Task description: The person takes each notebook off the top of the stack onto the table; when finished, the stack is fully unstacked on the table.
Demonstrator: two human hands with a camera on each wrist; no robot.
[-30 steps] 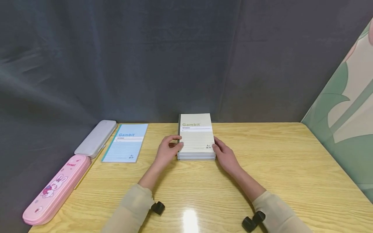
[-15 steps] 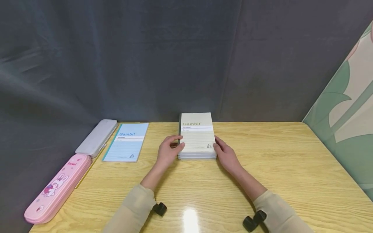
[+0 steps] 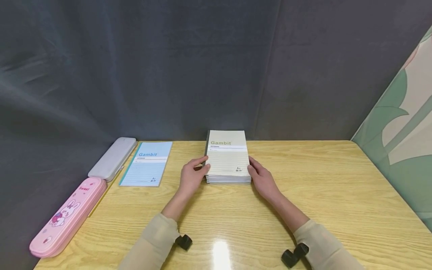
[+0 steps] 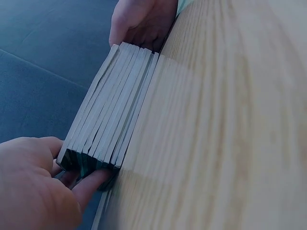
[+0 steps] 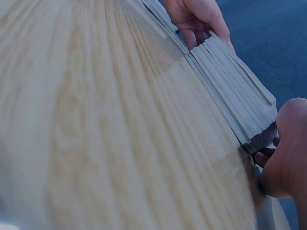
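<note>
The stack of notebooks [image 3: 228,157] is lying near the tabletop's [image 3: 324,195] far edge, midway along it, while the left hand [image 3: 191,176] and right hand [image 3: 262,178] are gripping its opposite sides, fingers curled around the near corners.

A stack of notebooks [image 3: 228,159] lies flat between the left hand [image 3: 191,176] and right hand [image 3: 262,179], its near corners gripped on both sides. The top cover is pale cream, ruled, printed "Gambit", with a dark spine on the left-hand side. Its near edges look slightly fanned, the spine end lifted a little.
</note>
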